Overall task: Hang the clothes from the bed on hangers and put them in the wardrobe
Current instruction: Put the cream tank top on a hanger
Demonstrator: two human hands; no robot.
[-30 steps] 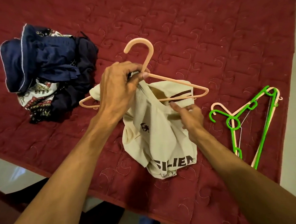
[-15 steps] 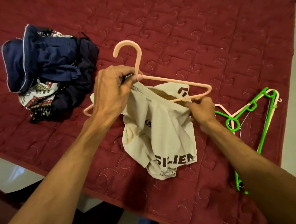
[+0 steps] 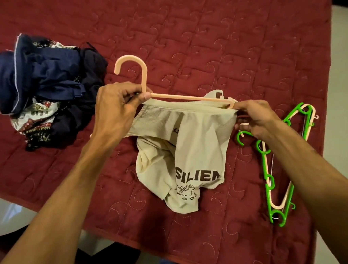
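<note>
Over the maroon quilted bed [image 3: 244, 34], the left hand [image 3: 114, 113] grips the peach plastic hanger [image 3: 187, 98] at its neck with curled fingers; the right hand [image 3: 257, 118] pinches the beige printed T-shirt [image 3: 198, 144] against its arm tip

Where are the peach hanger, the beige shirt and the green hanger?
peach hanger [image 3: 144, 78], head view, on its hook stem.
beige shirt [image 3: 199, 146], head view, on its front cloth.
green hanger [image 3: 268, 197], head view, on its long bar.
</note>
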